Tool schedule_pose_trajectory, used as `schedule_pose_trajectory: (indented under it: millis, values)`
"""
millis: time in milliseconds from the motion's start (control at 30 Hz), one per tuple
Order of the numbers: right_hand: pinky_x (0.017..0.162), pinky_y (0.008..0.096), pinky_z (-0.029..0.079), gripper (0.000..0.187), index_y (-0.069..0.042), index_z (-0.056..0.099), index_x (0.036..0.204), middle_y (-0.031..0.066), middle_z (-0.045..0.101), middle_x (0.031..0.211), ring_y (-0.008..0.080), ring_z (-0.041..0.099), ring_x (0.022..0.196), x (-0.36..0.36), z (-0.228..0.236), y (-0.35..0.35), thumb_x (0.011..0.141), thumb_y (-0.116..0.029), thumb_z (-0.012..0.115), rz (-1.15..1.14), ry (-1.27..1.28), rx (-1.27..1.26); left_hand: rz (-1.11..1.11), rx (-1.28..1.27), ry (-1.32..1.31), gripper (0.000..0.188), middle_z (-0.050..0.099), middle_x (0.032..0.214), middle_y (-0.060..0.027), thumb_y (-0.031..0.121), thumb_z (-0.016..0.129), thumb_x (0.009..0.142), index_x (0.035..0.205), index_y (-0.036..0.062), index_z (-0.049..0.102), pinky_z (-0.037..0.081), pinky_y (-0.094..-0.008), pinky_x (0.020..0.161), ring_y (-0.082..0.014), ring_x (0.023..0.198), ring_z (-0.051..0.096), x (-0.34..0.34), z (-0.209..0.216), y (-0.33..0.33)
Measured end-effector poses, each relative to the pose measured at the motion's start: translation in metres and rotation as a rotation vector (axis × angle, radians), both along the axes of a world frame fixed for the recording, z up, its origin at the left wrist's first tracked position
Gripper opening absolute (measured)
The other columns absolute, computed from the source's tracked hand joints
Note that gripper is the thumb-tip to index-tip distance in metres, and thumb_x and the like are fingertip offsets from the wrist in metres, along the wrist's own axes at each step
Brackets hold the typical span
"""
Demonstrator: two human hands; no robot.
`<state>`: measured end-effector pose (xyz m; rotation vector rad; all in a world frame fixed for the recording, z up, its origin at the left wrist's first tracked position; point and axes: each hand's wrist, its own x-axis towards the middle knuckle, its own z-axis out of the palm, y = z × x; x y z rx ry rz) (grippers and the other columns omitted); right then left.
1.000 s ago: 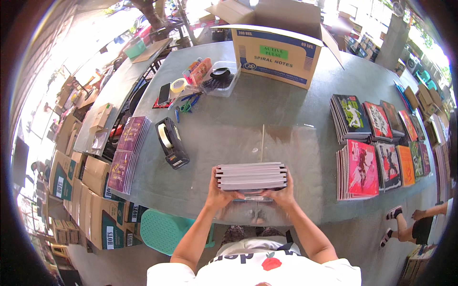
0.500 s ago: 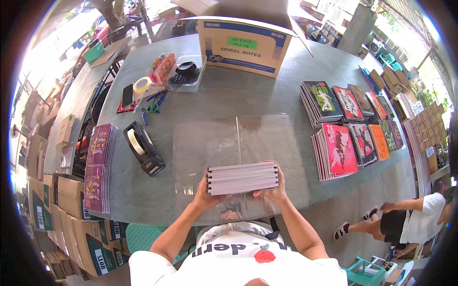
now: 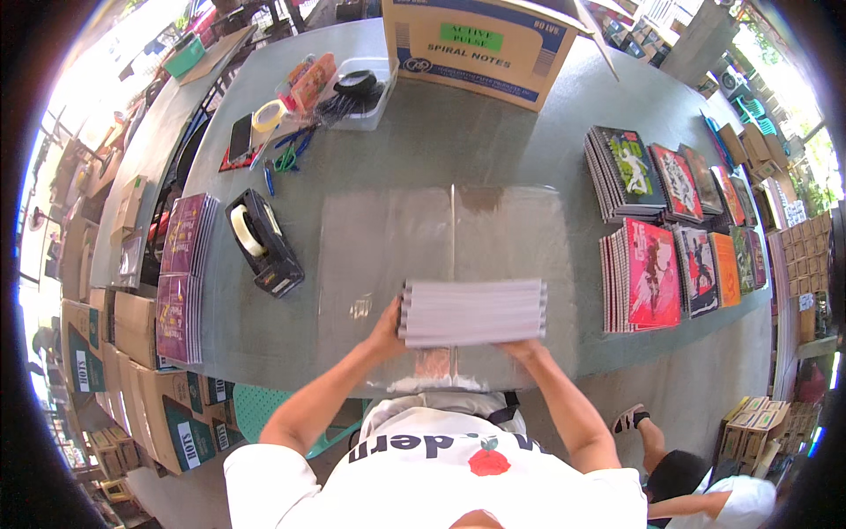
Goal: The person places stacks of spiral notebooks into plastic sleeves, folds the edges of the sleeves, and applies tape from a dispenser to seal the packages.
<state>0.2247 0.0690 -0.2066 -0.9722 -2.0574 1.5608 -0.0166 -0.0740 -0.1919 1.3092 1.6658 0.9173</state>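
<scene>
Between my two hands a stack of spiral notebooks [image 3: 473, 313] stands on edge, its white page edges facing up. My left hand [image 3: 388, 331] is closed on the stack's left end. Along the near right side my right hand [image 3: 523, 347] grips it, its fingers partly hidden beneath. Under the stack lies a clear plastic sheet [image 3: 379, 238] with a seam down its middle. Left of the sheet stands a black tape dispenser [image 3: 263, 242] with a roll of clear tape.
Piles of spiral notebooks [image 3: 650, 273] with bright covers stand at the right. Purple notebooks [image 3: 181, 295] line the left edge. Farther back are a cardboard box [image 3: 476, 57], a plastic tub [image 3: 377, 110], scissors [image 3: 286, 159] and a phone [image 3: 240, 139]. Another person [image 3: 705, 489] is at lower right.
The notebook stack has shifted slightly right and tipped, now blurred by motion. My view has moved, so the table things sit higher. The other person has moved nearer.
</scene>
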Motion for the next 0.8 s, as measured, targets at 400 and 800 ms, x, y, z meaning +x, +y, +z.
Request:
schedule_pose_trajectory:
  millis: [400, 800]
  values:
    - [0.057, 0.0347, 0.049, 0.076, 0.002, 0.065, 0.080, 0.0123, 0.063, 0.069, 0.0208, 0.063, 0.063, -0.038, 0.100, 0.007, 0.063, -0.072, 0.061, 0.025, -0.583, -0.317, -0.024, -0.663, -0.645, 0.061, 0.060, 0.098, -0.0068, 0.006, 0.082, 0.060, 0.113, 0.0004, 0.052, 0.048, -0.0270, 0.075, -0.0144, 0.086, 0.057, -0.021, 0.080, 0.029]
    - [0.066, 0.0411, 0.048, 0.097, 0.003, 0.062, 0.062, 0.0128, 0.060, 0.058, 0.0322, 0.063, 0.065, -0.036, 0.096, 0.019, 0.061, -0.089, 0.031, 0.236, -0.873, 0.096, 0.259, -0.442, -0.174, 0.064, 0.059, 0.102, -0.0135, 0.022, 0.080, 0.065, 0.115, -0.0025, 0.048, 0.048, -0.0323, 0.075, -0.0184, 0.091, 0.057, -0.018, 0.115, 0.010]
